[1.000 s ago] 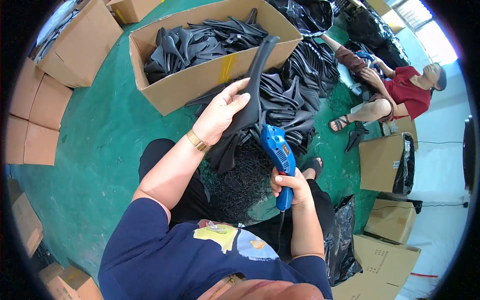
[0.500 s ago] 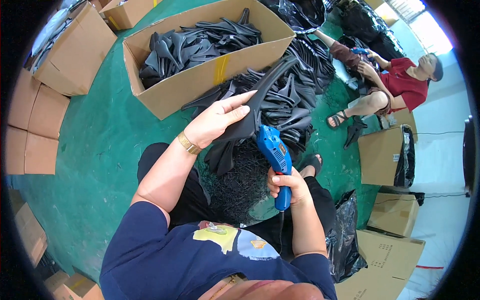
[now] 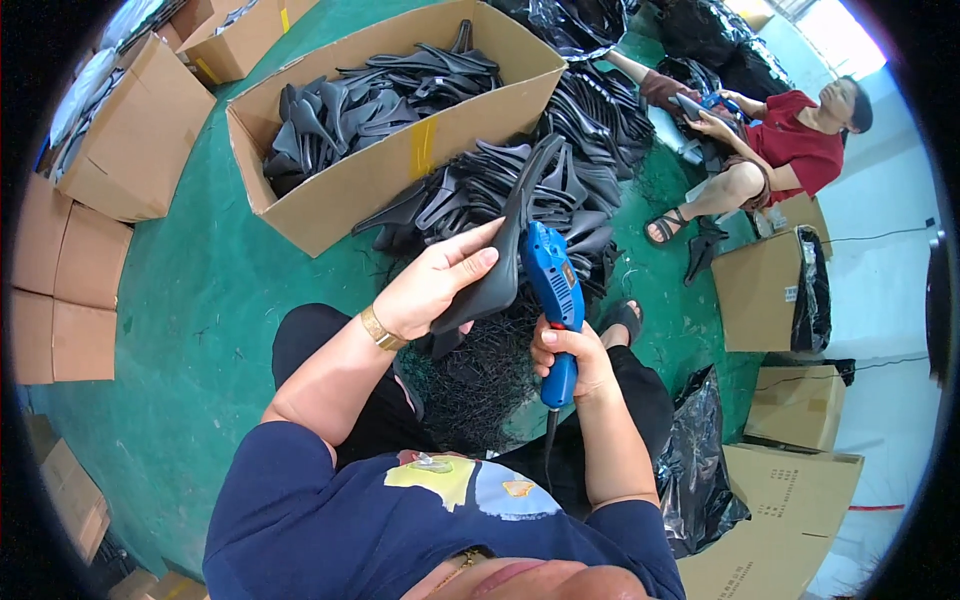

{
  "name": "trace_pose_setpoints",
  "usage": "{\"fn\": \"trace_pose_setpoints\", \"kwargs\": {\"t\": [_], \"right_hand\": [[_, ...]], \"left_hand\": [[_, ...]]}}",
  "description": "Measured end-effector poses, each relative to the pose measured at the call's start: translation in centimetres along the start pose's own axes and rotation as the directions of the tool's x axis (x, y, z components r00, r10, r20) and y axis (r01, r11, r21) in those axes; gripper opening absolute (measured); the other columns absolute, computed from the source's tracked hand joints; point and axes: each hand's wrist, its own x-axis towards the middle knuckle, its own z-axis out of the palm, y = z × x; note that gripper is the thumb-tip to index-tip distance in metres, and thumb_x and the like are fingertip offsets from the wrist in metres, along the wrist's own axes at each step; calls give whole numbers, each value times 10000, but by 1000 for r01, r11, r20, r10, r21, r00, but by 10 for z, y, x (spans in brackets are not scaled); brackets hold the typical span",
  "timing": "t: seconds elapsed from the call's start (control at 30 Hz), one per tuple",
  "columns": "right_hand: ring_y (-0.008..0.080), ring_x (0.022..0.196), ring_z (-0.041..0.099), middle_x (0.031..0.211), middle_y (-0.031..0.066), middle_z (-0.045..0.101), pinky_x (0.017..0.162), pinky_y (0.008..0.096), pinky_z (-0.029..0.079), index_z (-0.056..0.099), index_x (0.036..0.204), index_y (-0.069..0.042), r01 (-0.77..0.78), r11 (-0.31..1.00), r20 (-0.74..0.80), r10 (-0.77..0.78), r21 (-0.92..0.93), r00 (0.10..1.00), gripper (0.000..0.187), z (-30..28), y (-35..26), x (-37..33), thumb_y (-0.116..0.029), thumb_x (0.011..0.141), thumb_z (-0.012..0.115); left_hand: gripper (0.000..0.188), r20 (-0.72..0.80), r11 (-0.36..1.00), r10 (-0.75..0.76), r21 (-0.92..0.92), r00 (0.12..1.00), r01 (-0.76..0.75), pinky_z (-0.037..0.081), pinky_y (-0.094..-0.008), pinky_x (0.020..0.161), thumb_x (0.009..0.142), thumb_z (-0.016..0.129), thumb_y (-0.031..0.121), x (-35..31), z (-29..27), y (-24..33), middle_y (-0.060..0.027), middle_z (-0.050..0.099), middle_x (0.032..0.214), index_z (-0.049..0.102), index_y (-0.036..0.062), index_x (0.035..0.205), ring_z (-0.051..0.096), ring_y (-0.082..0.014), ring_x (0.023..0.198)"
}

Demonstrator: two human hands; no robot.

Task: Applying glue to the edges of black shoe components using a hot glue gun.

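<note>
My left hand [image 3: 432, 285] is closed on a black bicycle saddle shell [image 3: 492, 290], thumb on its near face, with the narrow nose pointing up and away. In my right hand [image 3: 577, 360] is a blue corded power tool [image 3: 553, 275], gripped round its handle. The tool's head is close beside the shell's right edge; whether they touch I cannot tell. Below them, a heap of thin black shavings [image 3: 465, 390] covers the floor between my legs. Beyond, a pile of similar black shells [image 3: 590, 190] lies next to a cardboard box.
The large open cardboard box [image 3: 330, 190] holds many black shells. Other cartons [image 3: 145, 140] stand at the left and right. A black plastic bag [image 3: 695, 460] sits by my right knee. At the far right a seated person [image 3: 800, 150] holds a blue tool and a dark piece.
The shell has turned in my left hand and now stands more edge-on. My right hand has shifted slightly left, with the tool more upright. The view has moved a little.
</note>
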Motion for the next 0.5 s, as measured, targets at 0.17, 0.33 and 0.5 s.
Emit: {"fn": "trace_pose_setpoints", "kwargs": {"t": [0.17, 0.33, 0.5], "right_hand": [[118, 557, 458, 638, 4, 438, 495, 264, 416, 491, 814, -67, 18, 999, -7, -17, 39, 1000, 216, -2, 0, 6, -137, 723, 674], [107, 564, 452, 641, -1, 435, 493, 250, 408, 492, 810, -72, 58, 996, 1, -58, 69, 998, 195, -2, 0, 11, -140, 744, 661], [95, 572, 425, 642, -11, 424, 499, 236, 408, 489, 798, -81, 107, 986, -36, -103, 126, 994, 172, -1, -3, 12, -140, 758, 645]], "left_hand": [[455, -19, 996, -50, -75, 999, 48, 413, -171, 368, 964, 458, 239, -2, 10, -6, 24, 585, 779, 355, 131, 1393, 504, -25, 479], [459, 32, 991, -52, -123, 998, 55, 415, -177, 370, 965, 456, 232, -5, 11, -12, 25, 576, 750, 344, 138, 1399, 497, -30, 468], [450, 78, 988, -94, -114, 993, 103, 384, -180, 377, 967, 447, 225, -13, 14, -15, 27, 567, 753, 353, 97, 1388, 467, -29, 454]]}}
